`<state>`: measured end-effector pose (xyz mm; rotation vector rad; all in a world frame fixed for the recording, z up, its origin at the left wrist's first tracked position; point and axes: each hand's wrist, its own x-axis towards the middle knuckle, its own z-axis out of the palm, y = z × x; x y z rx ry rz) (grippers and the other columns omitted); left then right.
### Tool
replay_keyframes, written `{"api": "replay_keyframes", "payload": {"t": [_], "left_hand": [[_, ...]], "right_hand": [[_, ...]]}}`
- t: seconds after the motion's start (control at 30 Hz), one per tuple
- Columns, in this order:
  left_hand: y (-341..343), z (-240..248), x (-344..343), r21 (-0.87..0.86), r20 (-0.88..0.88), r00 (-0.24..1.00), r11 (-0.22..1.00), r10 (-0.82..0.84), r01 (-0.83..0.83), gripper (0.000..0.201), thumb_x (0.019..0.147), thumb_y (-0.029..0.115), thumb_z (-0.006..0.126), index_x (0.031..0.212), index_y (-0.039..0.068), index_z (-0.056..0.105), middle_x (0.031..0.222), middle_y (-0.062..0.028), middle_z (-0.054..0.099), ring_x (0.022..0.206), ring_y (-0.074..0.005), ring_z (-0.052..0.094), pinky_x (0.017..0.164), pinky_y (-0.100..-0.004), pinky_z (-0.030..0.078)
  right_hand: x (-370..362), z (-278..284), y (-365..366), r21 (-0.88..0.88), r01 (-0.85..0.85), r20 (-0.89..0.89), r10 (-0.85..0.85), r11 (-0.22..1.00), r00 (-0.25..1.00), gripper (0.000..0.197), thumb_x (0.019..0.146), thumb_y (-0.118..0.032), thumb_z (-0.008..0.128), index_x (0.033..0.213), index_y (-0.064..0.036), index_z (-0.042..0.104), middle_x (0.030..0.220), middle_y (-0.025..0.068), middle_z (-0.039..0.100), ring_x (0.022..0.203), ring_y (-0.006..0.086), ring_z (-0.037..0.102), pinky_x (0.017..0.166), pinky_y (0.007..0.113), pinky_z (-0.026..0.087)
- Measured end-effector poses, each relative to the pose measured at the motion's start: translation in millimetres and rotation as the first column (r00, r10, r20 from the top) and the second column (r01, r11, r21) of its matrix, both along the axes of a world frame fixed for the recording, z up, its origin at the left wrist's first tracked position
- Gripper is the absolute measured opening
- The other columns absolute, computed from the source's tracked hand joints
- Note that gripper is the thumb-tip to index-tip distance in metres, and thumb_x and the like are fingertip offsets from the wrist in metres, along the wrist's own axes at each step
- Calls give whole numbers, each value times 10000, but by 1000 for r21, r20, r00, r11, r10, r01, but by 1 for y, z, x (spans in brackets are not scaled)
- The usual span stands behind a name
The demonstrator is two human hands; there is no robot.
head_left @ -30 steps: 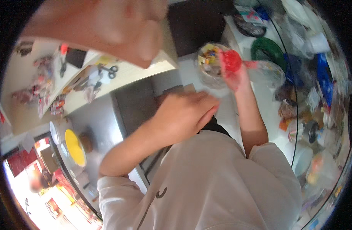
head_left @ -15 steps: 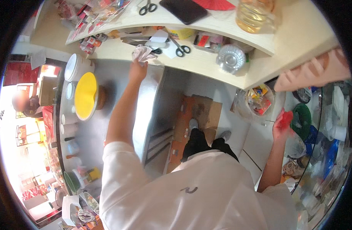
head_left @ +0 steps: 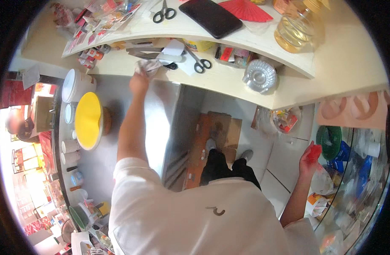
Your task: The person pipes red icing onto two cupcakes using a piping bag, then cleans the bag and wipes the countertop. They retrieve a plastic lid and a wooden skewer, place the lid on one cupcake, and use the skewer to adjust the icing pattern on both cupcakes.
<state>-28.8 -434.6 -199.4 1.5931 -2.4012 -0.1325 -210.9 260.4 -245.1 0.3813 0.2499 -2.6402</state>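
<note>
Head view shows the fingers of the left hand (head_left: 139, 83) closed on a pale, crumpled, thin cloth (head_left: 148, 66), apparently gripping its near side, though its folds hide the fingertips. Off to the right, the right hand (head_left: 306, 162) curls around a small, bright red, soft-looking lump (head_left: 315, 152); its separate fingers are too small to tell apart, and so is the lump's material.

The cloth looks light, limp and hard to damage; a bunched grip through several folds should hold better than one edge. The red lump also seems light and yielding, perhaps slippery if it is plastic, so cupping it in the palm suits it.

Around the cloth, a pale wooden shelf (head_left: 229, 83) bears black-handled metal scissors (head_left: 202, 64) just to the right, and a clear, fluted round dish (head_left: 260, 75) farther right. Nearer, on the left, a yellow round disc (head_left: 88, 120) stands over the grey metal counter (head_left: 95, 165). Beyond the red lump is a green plastic basin (head_left: 329, 143).
</note>
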Motion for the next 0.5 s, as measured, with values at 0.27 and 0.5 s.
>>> {"api": "replay_keyframes", "payload": {"t": [0.27, 0.5], "left_hand": [[286, 116, 18, 311, -853, 522, 794, -10, 523, 312, 899, 240, 478, 1021, -36, 559, 902, -97, 602, 802, -152, 570, 704, -277, 466], [479, 128, -74, -44, -675, 120, 202, -728, 978, 197, 757, 71, 610, 937, 3, 568, 893, -148, 596, 813, -247, 590, 711, -333, 458]], "right_hand": [[-12, 31, -38, -82, 103, -88, -110, 991, 990, 278, 842, -127, 482, 1084, -2, 537, 1106, 139, 560, 1065, 261, 516, 895, 353, 454], [-25, 100, -66, 160, 19, -113, -1, 987, 994, 292, 851, -224, 456, 1010, -1, 557, 1028, 150, 597, 964, 273, 570, 841, 390, 470]]}}
